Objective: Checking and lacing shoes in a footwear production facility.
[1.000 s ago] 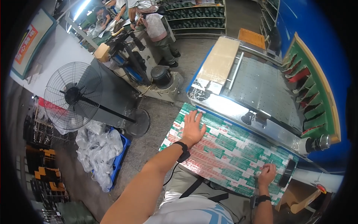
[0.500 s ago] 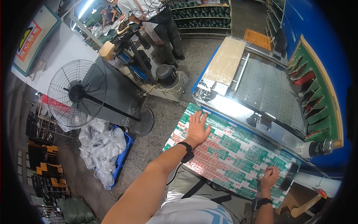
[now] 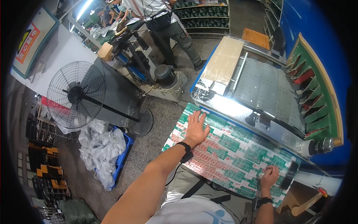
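In front of me lies a board covered in green, white and red printed sheeting. My left hand rests on its far left part, palm down with the fingers spread, holding nothing. Toward the board's right end my right hand is curled, its fingers closed on or near the surface. A small pale bit shows beside its fingertips, but what it is stays unclear. Just right of that hand a black phone-like slab lies at the board's end.
Beyond the board stands a conveyor machine with a green flap curtain. To the left are a black floor fan and a blue crate of clear plastic bags. Another person stands by a motorised machine.
The person in the background has shifted to the right with one leg stepped out. My hands have hardly moved on the board.
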### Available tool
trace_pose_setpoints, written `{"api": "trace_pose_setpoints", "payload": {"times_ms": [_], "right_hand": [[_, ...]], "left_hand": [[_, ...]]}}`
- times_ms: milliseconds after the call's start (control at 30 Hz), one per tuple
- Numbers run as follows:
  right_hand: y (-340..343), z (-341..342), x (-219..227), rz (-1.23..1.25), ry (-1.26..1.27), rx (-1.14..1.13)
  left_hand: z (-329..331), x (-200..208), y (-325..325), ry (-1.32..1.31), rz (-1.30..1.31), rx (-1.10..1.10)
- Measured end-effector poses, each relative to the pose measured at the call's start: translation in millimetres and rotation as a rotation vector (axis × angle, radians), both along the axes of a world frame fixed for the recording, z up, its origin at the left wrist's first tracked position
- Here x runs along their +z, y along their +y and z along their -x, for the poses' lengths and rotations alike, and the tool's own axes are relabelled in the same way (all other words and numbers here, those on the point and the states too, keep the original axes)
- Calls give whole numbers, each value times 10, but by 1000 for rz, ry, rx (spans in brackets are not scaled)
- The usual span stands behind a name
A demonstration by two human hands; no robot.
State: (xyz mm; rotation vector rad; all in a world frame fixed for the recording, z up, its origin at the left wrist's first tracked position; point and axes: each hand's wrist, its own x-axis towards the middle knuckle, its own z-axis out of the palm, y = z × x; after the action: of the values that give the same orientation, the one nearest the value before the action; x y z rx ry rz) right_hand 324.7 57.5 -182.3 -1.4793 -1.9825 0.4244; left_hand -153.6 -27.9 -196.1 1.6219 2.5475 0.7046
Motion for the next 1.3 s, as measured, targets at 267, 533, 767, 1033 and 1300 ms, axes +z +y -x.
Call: {"api": "trace_pose_setpoints", "payload": {"times_ms": [267, 533, 767, 1033, 1300], "right_hand": [[28, -33, -60, -15, -14, 5], [17, 6, 66, 42, 17, -23], [-22, -103, -239, -82, -4, 7], [123, -79, -223, 193, 218, -316], [92, -161, -467, 185, 141, -356]], "left_hand": [[8, -13, 21, 18, -13, -5], [-5, 21, 34, 7, -18, -3], [-9, -45, -104, 21, -17, 7], [-19, -119, 144, 0, -54, -82], [-10, -494, -165, 1, -55, -11]]}}
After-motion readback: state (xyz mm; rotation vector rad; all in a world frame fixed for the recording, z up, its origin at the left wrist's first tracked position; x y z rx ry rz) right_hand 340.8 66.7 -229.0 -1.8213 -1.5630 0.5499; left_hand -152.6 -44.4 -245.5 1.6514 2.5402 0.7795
